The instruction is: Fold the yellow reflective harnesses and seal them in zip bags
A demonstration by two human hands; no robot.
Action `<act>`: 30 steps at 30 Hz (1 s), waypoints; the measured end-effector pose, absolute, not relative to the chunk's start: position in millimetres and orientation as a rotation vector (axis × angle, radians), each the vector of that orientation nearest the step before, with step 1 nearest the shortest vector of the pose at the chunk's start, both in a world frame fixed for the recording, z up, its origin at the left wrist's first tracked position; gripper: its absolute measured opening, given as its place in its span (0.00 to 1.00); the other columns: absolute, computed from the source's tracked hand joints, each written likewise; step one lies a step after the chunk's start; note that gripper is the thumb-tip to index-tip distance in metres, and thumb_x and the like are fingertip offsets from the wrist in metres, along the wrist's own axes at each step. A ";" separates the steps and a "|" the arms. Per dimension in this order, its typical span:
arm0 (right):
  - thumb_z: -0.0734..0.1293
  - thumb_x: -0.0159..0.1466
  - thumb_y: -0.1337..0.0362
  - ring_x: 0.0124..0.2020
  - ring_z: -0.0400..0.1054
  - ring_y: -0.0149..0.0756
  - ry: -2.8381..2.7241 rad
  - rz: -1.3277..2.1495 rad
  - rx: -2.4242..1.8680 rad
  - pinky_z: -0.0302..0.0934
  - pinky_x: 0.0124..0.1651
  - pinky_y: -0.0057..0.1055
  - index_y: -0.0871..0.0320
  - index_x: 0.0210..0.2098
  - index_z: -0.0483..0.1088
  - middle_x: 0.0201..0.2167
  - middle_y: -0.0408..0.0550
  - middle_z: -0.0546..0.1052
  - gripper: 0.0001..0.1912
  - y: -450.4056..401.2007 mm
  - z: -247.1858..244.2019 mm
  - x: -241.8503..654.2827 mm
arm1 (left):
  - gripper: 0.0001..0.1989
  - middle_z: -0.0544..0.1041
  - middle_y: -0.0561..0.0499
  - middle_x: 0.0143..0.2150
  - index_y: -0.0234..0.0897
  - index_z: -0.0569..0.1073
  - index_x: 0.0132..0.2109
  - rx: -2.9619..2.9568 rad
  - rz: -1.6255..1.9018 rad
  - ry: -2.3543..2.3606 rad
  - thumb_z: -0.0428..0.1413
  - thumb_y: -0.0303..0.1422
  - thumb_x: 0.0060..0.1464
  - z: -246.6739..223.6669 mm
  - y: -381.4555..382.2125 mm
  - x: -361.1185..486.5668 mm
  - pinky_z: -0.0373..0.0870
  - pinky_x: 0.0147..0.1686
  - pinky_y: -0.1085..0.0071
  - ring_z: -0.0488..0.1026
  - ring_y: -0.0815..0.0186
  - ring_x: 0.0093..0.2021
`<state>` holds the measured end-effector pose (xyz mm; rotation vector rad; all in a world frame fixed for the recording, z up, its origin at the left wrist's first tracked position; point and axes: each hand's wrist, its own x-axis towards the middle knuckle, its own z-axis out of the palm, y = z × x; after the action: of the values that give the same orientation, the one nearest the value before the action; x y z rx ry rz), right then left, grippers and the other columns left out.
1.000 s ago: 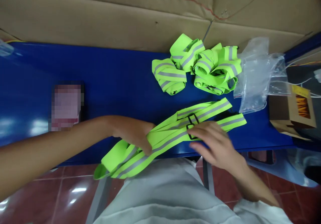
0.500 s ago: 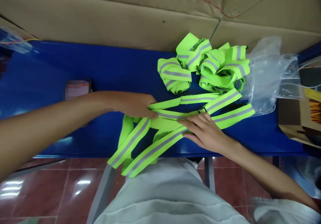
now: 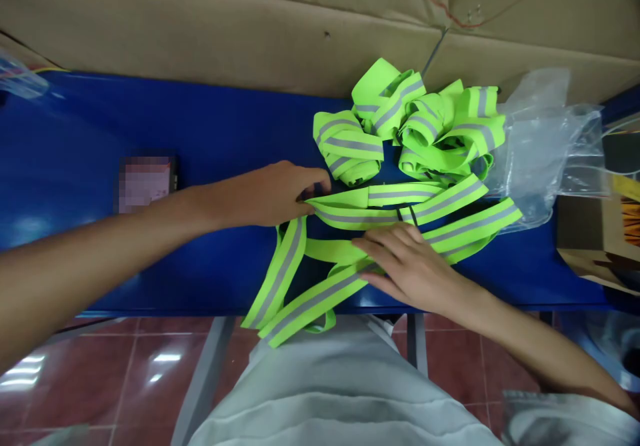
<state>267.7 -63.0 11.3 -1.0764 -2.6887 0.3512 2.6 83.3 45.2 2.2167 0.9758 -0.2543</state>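
A yellow-green reflective strap (image 3: 315, 299) with a grey stripe lies in long loops across the table's front, two of them hanging over the edge. My left hand (image 3: 285, 193) is closed, pinching the left end of an upper loop between thumb and fingers. To the right, my right hand (image 3: 407, 263) curls over the middle of the lower loops, thumb and fingers on either side of a band; its palm hides part of the strap. A black slider (image 3: 407, 216) sits just above its knuckles. Behind lie rolled reflective straps (image 3: 350, 143) in a heap.
Clear plastic bags (image 3: 533, 146) lie right of the rolls. An open cardboard box (image 3: 583, 233) stands at the table's right end. A blurred-out boxy item (image 3: 145, 183) rests on the blue table (image 3: 225, 126) beyond my left forearm. Large cardboard (image 3: 240, 39) walls the back.
My left hand has lifted slightly, away from the lower bands, still pinching the upper loop. The hanging loops at left have shifted rightward. My right hand stays nearly in place.
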 end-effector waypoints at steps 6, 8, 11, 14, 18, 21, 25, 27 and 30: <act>0.60 0.75 0.47 0.60 0.66 0.50 -2.755 0.440 -0.927 0.60 0.61 0.44 0.64 0.67 0.66 0.60 0.59 0.74 0.31 -54.4 -0.3 243.1 | 0.16 0.82 0.54 0.42 0.42 0.76 0.52 2.145 -0.160 0.980 0.52 0.42 0.63 35.7 62.2 -2.7 0.66 0.38 0.71 0.78 0.62 0.39; 0.60 0.75 0.46 0.59 0.66 0.49 -2.762 0.495 -0.925 0.59 0.61 0.44 0.63 0.67 0.66 0.59 0.58 0.74 0.31 -50.7 -1.3 244.3 | 0.20 0.81 0.50 0.52 0.42 0.74 0.58 2.192 -0.081 1.055 0.50 0.43 0.65 33.5 46.9 -7.1 0.69 0.48 0.66 0.78 0.58 0.50; 0.60 0.75 0.46 0.60 0.64 0.48 -2.774 0.511 -0.918 0.57 0.63 0.43 0.62 0.70 0.64 0.61 0.58 0.73 0.33 -49.3 -4.3 247.2 | 0.26 0.73 0.45 0.63 0.41 0.66 0.66 2.174 0.031 1.190 0.51 0.44 0.65 30.6 15.9 -14.8 0.68 0.60 0.59 0.73 0.53 0.62; 0.59 0.76 0.48 0.63 0.61 0.48 -2.807 0.421 -0.927 0.53 0.65 0.43 0.62 0.72 0.60 0.63 0.56 0.73 0.33 -51.7 -10.6 248.9 | 0.30 0.70 0.42 0.66 0.40 0.61 0.70 2.120 0.082 1.341 0.52 0.39 0.62 28.2 -9.7 -24.7 0.71 0.59 0.57 0.73 0.51 0.62; 0.60 0.76 0.48 0.61 0.63 0.46 -2.826 0.348 -0.852 0.52 0.64 0.43 0.60 0.73 0.59 0.63 0.54 0.73 0.32 -50.2 -14.2 252.8 | 0.28 0.78 0.47 0.56 0.43 0.64 0.67 2.046 0.095 1.398 0.49 0.31 0.60 28.8 -10.3 -37.3 0.75 0.52 0.61 0.79 0.56 0.52; 0.61 0.73 0.41 0.61 0.63 0.48 -2.820 0.419 -0.752 0.54 0.63 0.44 0.54 0.74 0.57 0.64 0.56 0.71 0.38 -45.2 -9.9 256.1 | 0.23 0.81 0.50 0.54 0.43 0.72 0.61 2.127 0.136 1.352 0.49 0.30 0.60 30.6 13.0 -37.4 0.74 0.54 0.63 0.80 0.57 0.51; 0.64 0.75 0.53 0.63 0.62 0.48 -2.822 0.442 -0.807 0.54 0.63 0.43 0.51 0.74 0.58 0.64 0.55 0.70 0.31 -43.4 -5.8 255.3 | 0.18 0.81 0.49 0.53 0.40 0.77 0.53 2.310 0.269 1.267 0.48 0.30 0.62 32.5 48.9 -19.0 0.72 0.59 0.62 0.78 0.57 0.55; 0.65 0.74 0.58 0.64 0.62 0.47 -2.813 0.434 -0.877 0.54 0.63 0.43 0.52 0.73 0.60 0.64 0.54 0.70 0.29 -44.5 -6.6 254.2 | 0.18 0.79 0.47 0.56 0.39 0.75 0.57 2.343 0.306 1.254 0.49 0.32 0.64 35.3 52.6 -8.4 0.72 0.61 0.60 0.77 0.56 0.57; 0.63 0.75 0.52 0.65 0.61 0.48 -2.784 0.392 -0.968 0.52 0.65 0.44 0.53 0.71 0.63 0.66 0.53 0.70 0.28 -43.9 -8.8 256.3 | 0.25 0.70 0.39 0.66 0.36 0.66 0.67 2.458 0.407 1.274 0.53 0.36 0.66 42.3 23.3 -1.2 0.70 0.64 0.54 0.71 0.50 0.66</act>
<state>256.3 -43.9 -8.8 -0.9679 -2.7843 0.3917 -1.2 23.3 42.3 2.4578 1.2735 0.4073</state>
